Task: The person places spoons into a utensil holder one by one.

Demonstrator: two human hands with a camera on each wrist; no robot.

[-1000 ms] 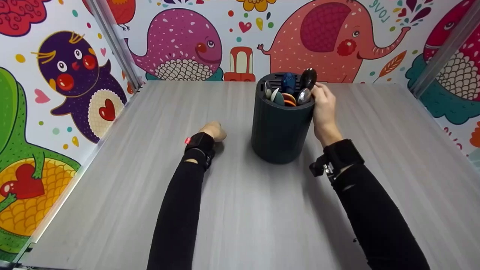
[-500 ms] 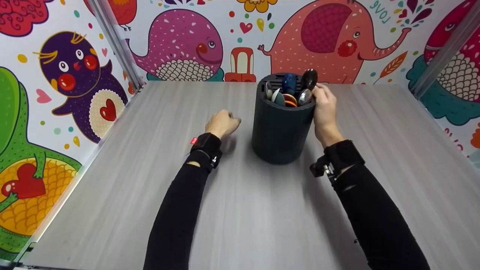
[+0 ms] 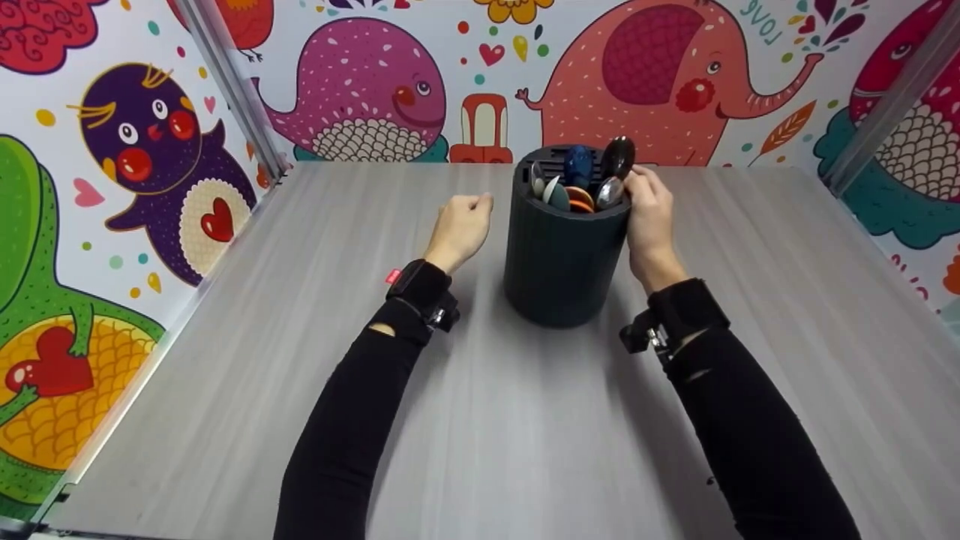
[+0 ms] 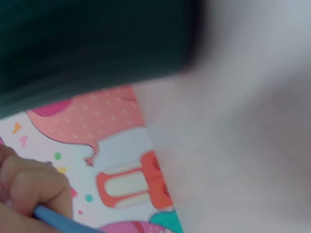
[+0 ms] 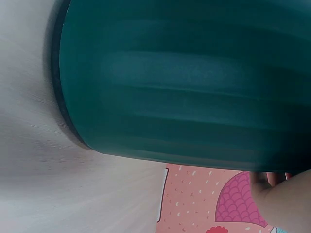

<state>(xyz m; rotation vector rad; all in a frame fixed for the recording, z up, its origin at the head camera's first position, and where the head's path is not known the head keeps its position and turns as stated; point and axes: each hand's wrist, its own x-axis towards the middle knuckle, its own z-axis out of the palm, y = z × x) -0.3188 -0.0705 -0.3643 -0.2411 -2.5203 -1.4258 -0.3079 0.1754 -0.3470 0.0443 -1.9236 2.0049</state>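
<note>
A dark green, round utensil holder [image 3: 564,262] stands upright on the table, its slotted top holding several utensils. Among them are a large dark spoon [image 3: 618,157], a shiny metal spoon [image 3: 609,193] and a dark blue utensil [image 3: 578,165]. My right hand [image 3: 649,225] grips the holder's right side at the rim. To the left of the holder and apart from it, my left hand [image 3: 460,229] is raised with curled fingers. In the left wrist view it holds a slim blue handle [image 4: 63,221]; the rest of that utensil is out of sight.
The grey table [image 3: 315,315] runs back to a wall [image 3: 480,71] printed with cartoon animals. Another printed panel [image 3: 45,195] closes off the left side, with a metal post [image 3: 232,90] at the corner.
My left hand has risen and moved forward and to the right, nearer the holder, turning as it came. The right hand and the holder have stayed put.
</note>
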